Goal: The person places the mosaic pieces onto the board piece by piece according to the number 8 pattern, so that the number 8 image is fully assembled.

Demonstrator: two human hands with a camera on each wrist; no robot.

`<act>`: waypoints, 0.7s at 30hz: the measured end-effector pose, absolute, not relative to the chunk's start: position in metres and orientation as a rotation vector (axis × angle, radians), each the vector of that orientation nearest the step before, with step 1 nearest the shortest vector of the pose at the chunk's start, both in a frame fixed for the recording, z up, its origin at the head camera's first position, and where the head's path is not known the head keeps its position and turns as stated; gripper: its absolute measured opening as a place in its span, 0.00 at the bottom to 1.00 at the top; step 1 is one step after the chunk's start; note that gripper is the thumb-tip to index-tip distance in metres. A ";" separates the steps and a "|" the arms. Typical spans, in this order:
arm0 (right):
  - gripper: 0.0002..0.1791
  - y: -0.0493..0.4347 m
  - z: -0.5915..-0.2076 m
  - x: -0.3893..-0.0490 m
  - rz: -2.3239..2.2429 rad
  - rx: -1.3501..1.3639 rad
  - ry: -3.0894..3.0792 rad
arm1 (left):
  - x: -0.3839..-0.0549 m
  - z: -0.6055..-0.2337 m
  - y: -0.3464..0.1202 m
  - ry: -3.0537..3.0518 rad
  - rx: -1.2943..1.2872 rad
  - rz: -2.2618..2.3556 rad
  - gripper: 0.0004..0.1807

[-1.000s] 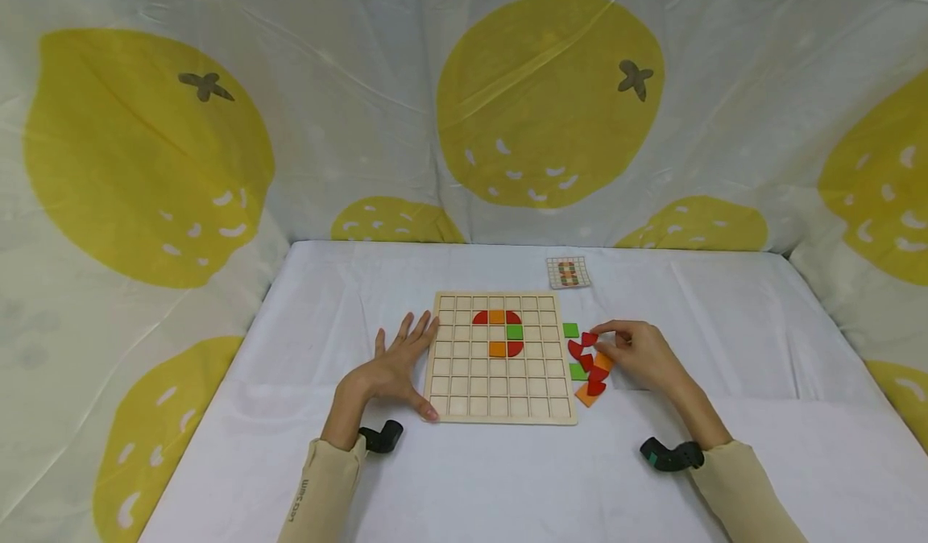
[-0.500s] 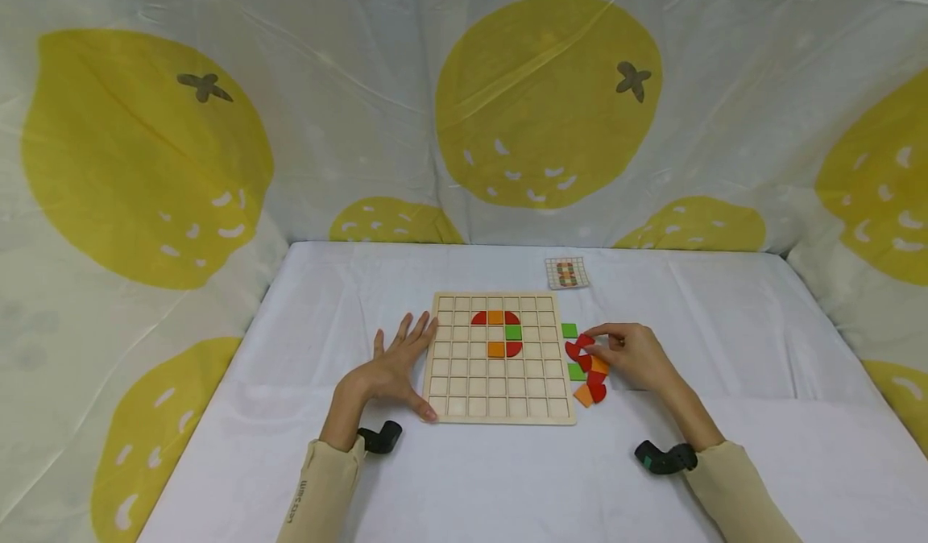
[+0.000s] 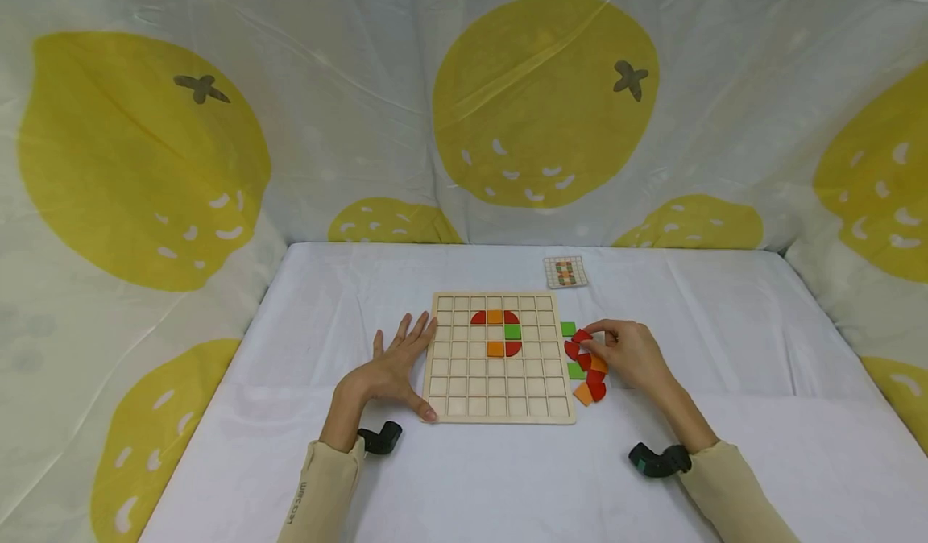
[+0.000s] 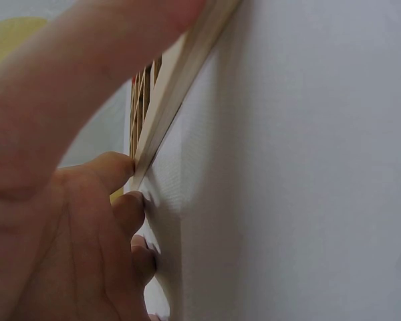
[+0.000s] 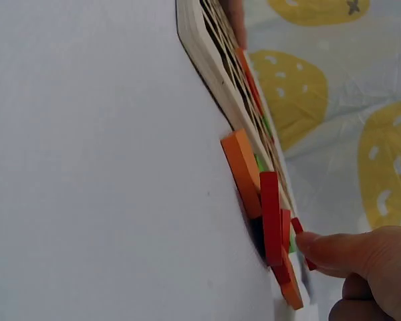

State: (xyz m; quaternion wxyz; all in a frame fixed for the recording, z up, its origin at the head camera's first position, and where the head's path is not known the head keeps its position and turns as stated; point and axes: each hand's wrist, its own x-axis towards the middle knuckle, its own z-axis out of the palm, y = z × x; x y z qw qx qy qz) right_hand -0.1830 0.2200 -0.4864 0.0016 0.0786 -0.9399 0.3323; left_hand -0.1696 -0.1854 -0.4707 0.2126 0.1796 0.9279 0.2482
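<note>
The wooden grid board (image 3: 458, 386) lies flat on the table, with red quarter-circle, orange square and green square tiles set in its upper middle cells. My left hand (image 3: 387, 374) rests along the board's left side, fingers spread at the edge and thumb at the near left corner; the left wrist view shows the fingertips against the board's edge (image 4: 167, 107). Right of the board, my right hand (image 3: 638, 355) pinches a red quarter-circle tile (image 3: 581, 336) between thumb and forefinger. In the right wrist view that red tile (image 5: 296, 225) stands tilted at the thumb, partly hidden.
Loose tiles lie along the board's right side: a green square (image 3: 569, 329), an orange square (image 3: 583, 395) and several red quarter-circles, some overlapping. Behind the board lies a small pattern card (image 3: 565, 272). A lemon-print curtain (image 3: 507, 229) stands at the table's far edge.
My right hand has shifted slightly left, bringing the red tile nearer the board's side. The red and orange tiles at the pile's near end have turned a little. My left hand has stayed put.
</note>
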 end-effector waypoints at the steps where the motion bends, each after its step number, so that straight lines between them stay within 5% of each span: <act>1: 0.15 0.217 -0.484 -0.182 1.041 0.237 -2.948 | -0.170 -0.471 -0.185 2.575 0.499 0.689 0.85; 21: 0.15 0.100 -0.479 -0.163 1.472 0.266 -2.920 | -0.169 -0.470 -0.186 2.572 0.507 0.692 0.84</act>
